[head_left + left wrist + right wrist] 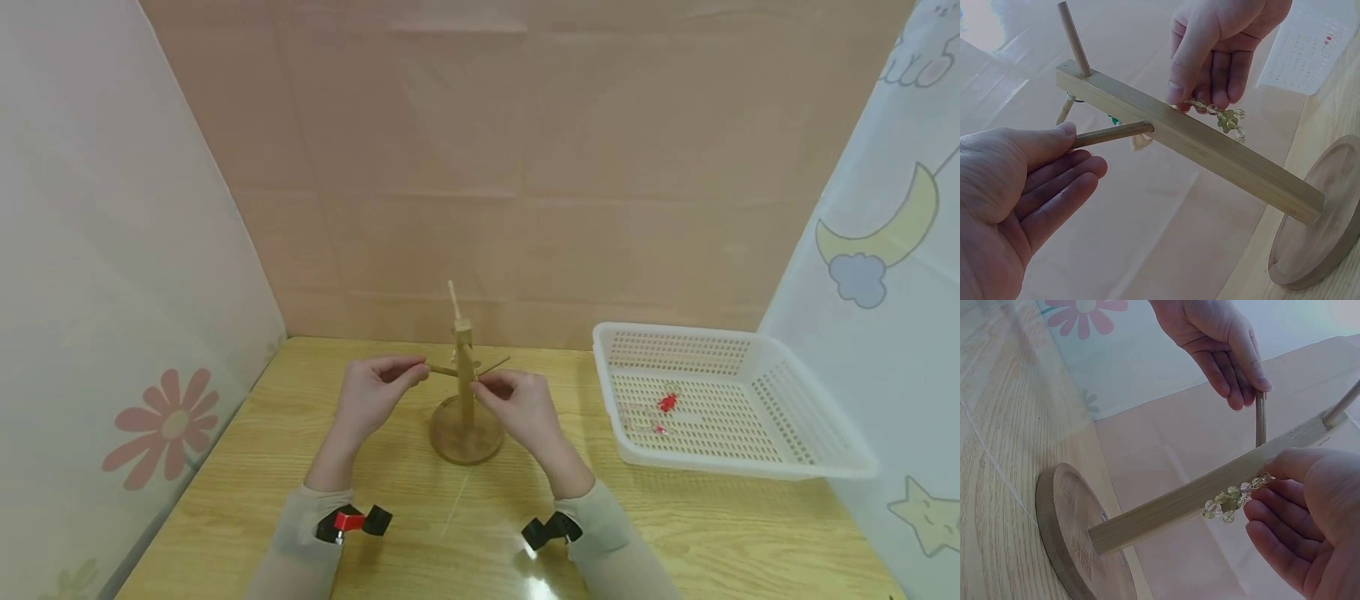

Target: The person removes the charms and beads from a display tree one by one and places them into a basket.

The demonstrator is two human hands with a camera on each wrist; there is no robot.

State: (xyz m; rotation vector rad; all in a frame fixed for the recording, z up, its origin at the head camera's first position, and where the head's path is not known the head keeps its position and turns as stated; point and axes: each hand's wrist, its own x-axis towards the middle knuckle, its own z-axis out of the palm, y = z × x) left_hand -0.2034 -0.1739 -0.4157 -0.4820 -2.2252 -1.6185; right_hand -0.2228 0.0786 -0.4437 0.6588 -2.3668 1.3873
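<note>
A wooden stand [466,400] rises from a round base [1310,250], with several thin pegs sticking out of its square post. My left hand [372,393] pinches the outer end of one peg [1116,133] between thumb and index finger, the other fingers loosely bent. On the post's other side, my right hand [525,410] pinches a string of clear and olive-green beads [1232,500]. Its beaded end dangles below the fingertips, close beside the post; the rest is hidden by the hand. Behind the post, a green bit [1114,119] and a whitish piece [1142,141] partly show.
At the right stands a white perforated plastic basket [712,460]. Inside lie a red beaded piece [667,402] and a clear string with a pink bit [660,429]. A pinkish-tan sheet [480,167] backs the wooden table [247,467], and patterned cloths hang at both sides.
</note>
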